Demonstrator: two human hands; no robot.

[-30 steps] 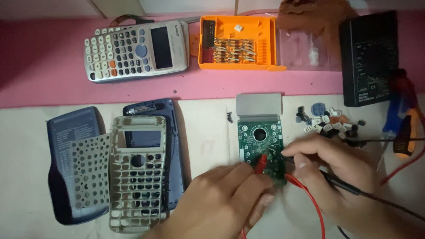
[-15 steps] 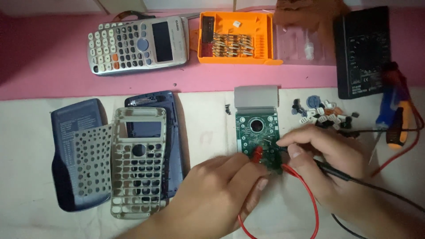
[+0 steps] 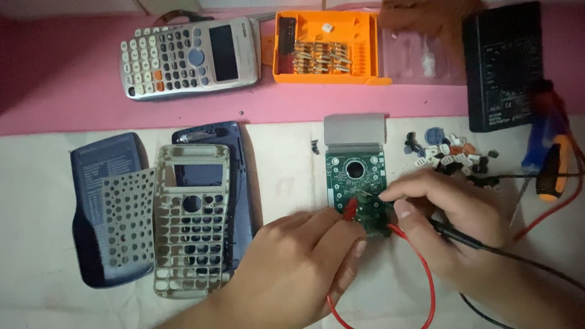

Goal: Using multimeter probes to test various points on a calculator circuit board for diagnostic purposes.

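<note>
A green circuit board (image 3: 356, 189) is probed at centre: a red probe (image 3: 350, 209) is held by the left hand (image 3: 298, 268), a black probe (image 3: 454, 234) by the right hand (image 3: 454, 216). An empty keypad frame (image 3: 192, 216) is seen at nine o'clock, an orange bit case (image 3: 323, 49) at twelve.

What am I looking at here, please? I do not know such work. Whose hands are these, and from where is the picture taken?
A camera on a person's head looks down at their own bare hands. The left hand presses a red probe onto a green circuit board; the right hand holds a black probe to the same board. On the surface lie a whole calculator, an empty calculator front shell, loose keys, an orange bit box and a black meter.
</note>
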